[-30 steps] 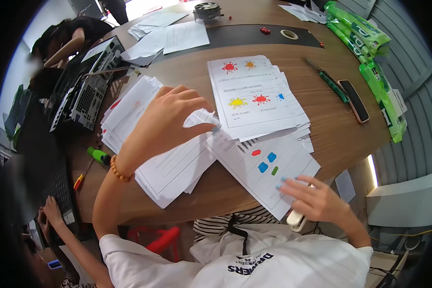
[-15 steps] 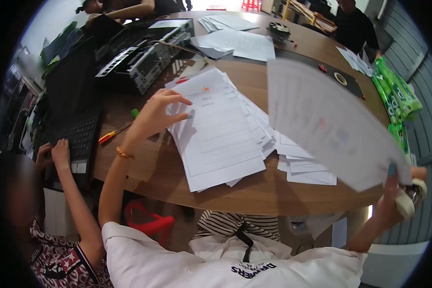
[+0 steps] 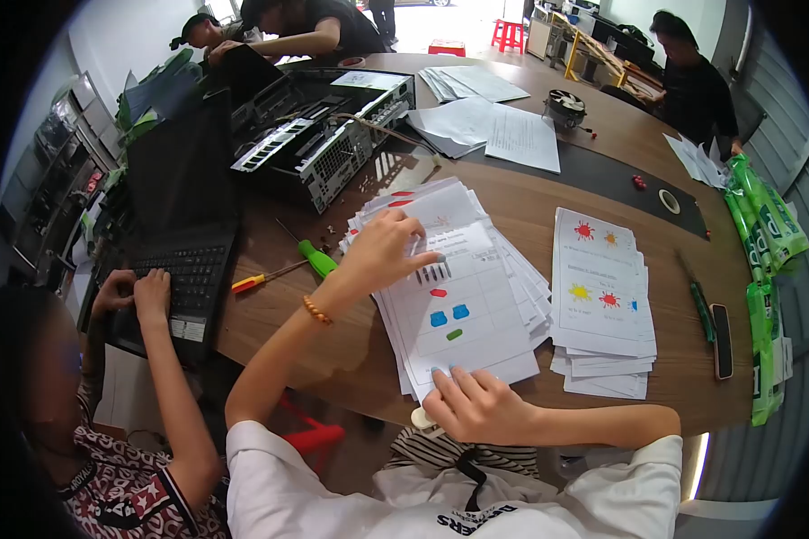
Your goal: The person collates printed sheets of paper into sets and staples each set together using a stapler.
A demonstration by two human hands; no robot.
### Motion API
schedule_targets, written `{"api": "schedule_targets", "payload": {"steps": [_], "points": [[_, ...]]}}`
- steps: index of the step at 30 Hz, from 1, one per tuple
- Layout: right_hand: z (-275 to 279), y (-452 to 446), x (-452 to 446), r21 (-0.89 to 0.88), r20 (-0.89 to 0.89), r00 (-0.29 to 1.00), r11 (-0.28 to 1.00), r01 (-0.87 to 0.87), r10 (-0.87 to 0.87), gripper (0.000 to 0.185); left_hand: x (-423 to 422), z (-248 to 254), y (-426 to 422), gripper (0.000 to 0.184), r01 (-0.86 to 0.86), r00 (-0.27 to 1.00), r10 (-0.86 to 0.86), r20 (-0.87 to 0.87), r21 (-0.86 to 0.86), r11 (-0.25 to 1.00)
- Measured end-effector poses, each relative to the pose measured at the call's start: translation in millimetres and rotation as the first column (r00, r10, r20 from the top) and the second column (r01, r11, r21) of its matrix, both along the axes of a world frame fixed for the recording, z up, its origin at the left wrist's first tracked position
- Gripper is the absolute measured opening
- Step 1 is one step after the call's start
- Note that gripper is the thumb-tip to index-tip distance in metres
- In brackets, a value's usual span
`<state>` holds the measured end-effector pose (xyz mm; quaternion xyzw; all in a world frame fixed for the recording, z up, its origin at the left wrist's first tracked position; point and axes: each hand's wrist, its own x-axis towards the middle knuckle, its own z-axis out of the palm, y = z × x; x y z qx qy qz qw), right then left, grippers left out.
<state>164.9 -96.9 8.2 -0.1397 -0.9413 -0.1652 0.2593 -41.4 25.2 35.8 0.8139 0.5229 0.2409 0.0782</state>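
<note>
A stack of printed sheets lies before me, its top page bearing blue, red and green pictures. My left hand rests over the upper left of this stack, thumb and fingers apart, with nothing gripped. At the lower edge of the top page is my right hand, its fingers curled. A small cream-coloured object pokes out beneath those fingers; most of it is hidden and its kind is unclear. Just to the right sits a second pile of sheets, printed with red, orange, yellow and blue splats.
At left, a person's hands are on a laptop keyboard. Two screwdrivers lie beside the stack. An opened computer case, more papers and a fan are farther back. A phone and green packets are at right.
My right hand has come from the far right to the near edge of the stack. The sheets it held up now lie on the right pile. My left hand stays over the stack.
</note>
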Motion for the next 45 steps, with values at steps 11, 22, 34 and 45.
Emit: {"api": "schedule_targets", "payload": {"steps": [11, 22, 34, 45], "points": [[5, 1, -3, -0.196, -0.049, 0.996, 0.979, 0.064, -0.075, 0.012, 9, -6, 35, 0.045, 0.021, 0.999, -0.013, 0.040, -0.191, 0.981], [47, 26, 20, -0.667, -0.132, 0.983, 0.721, -0.185, 0.130, 0.029, -5, 6, 26, 0.016, 0.007, 0.989, 0.032, 0.145, -0.258, 0.966], [26, 65, 31, -0.621, 0.138, 0.980, 0.758, 0.200, -0.146, 0.056, -20, 2, 4, 0.028, 0.001, 0.979, 0.080, 0.187, -0.400, 0.916], [22, 69, 24, -0.608, 0.091, 0.982, 0.771, 0.189, -0.169, 0.044, -18, 3, 10, 0.021, -0.043, 0.986, 0.107, 0.129, -0.421, 0.906]]}}
